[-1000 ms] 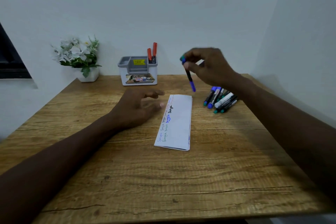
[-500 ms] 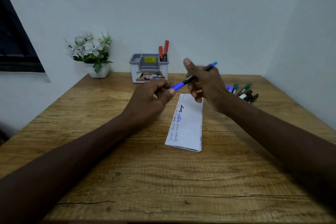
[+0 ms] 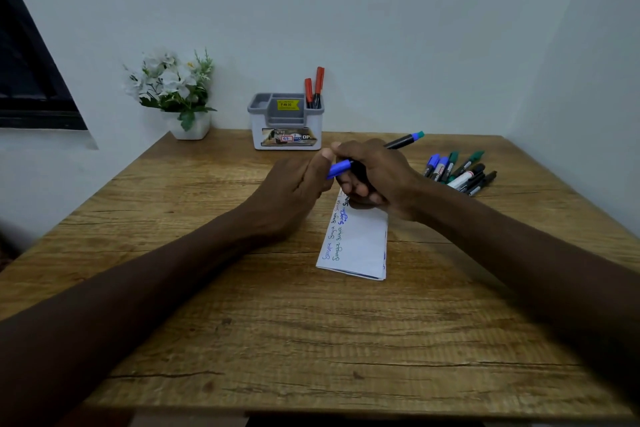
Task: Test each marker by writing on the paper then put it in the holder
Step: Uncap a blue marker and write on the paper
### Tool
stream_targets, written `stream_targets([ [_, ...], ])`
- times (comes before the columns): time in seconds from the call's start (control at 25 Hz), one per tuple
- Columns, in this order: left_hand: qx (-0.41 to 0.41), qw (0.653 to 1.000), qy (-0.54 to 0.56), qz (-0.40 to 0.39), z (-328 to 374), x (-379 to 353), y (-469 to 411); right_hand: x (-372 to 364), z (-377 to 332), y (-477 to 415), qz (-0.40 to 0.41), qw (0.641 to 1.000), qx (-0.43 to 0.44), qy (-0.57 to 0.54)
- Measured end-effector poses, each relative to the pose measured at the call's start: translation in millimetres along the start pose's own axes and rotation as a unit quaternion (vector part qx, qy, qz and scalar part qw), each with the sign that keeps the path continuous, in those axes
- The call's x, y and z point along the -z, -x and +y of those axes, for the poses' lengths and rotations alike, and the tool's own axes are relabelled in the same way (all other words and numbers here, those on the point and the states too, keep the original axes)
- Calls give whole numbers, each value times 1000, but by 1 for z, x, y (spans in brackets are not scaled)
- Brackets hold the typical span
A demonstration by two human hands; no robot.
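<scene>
Right now my right hand (image 3: 379, 173) is curled around the barrel of the marker (image 3: 401, 141), holding it just above the far end of the paper (image 3: 360, 243). Its long axis runs from the blue cap (image 3: 340, 168), toward the paper's left side, up and away to the right. My left hand (image 3: 294, 189) pinches that cap, so I judge the pull should go leftward along the axis.

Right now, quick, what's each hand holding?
Left hand: closed, pinching the blue cap of the marker.
Right hand: closed, gripping the marker by its barrel.
</scene>
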State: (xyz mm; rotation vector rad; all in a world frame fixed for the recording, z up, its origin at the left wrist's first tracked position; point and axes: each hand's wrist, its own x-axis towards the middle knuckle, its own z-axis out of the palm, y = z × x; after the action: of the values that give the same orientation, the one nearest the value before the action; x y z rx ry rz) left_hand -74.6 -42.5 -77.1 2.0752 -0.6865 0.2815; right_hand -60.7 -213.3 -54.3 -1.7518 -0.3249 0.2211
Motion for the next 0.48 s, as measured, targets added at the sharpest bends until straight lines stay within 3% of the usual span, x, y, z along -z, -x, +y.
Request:
stream_targets([
  [0.16,131,969,187,-96,2,9,1,13,-3,6,-58,996,-3,-71],
  [0.24,166,955,235,-73,-3,29,-6,41,-4,5,-17,986,-4,-164],
  [0.36,123,974,192,-12,-11,47,-11,83,4,12,49,984,7,-172],
  [0.48,90,986,94,-108,-16,31,-4,78,20,18,55,996,-1,-76],
])
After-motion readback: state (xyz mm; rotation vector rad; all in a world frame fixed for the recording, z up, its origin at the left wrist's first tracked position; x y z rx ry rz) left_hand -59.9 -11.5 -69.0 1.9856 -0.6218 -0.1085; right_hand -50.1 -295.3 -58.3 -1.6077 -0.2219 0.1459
